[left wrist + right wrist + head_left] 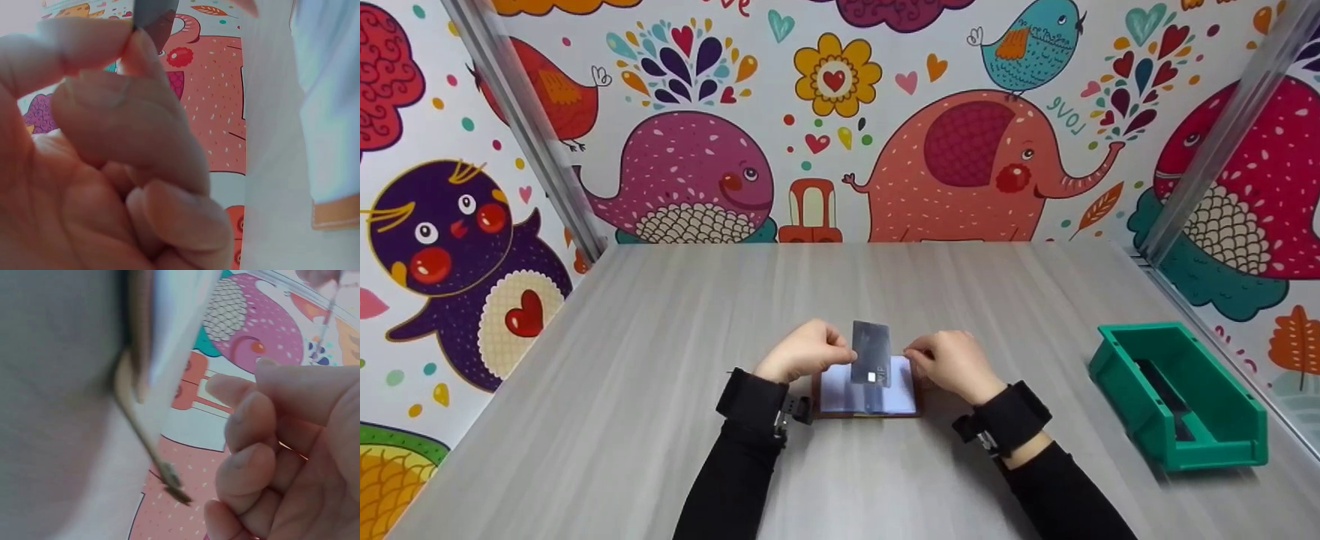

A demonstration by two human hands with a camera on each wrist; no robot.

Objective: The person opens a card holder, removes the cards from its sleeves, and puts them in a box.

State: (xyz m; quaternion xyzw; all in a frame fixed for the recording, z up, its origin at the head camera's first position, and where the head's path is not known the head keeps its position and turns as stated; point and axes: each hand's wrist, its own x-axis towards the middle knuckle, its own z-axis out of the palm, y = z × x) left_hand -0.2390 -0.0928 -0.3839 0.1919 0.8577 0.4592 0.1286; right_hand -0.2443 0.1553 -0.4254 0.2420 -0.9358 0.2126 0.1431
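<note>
My left hand [808,351] pinches a dark grey card [871,349] with VIP lettering by its left edge, between thumb and index finger. The card stands upright above an opened wallet-like case [832,394] with brown edges and a pale, glossy inside. In the left wrist view the card [154,14] shows at the fingertips. Beside the case's upper right corner is my right hand [956,364], its fingers loosely curled with nothing seen between them. The right wrist view shows a thin brown strap [138,430] with a small end piece, coming off the case.
At the right of the wood-grain table [660,322] stands a green plastic bin [1222,452] with a dark object [1162,390] in it. Walls printed with cartoon animals [960,165] rise at the back and sides, with metal posts [532,135] at the corners.
</note>
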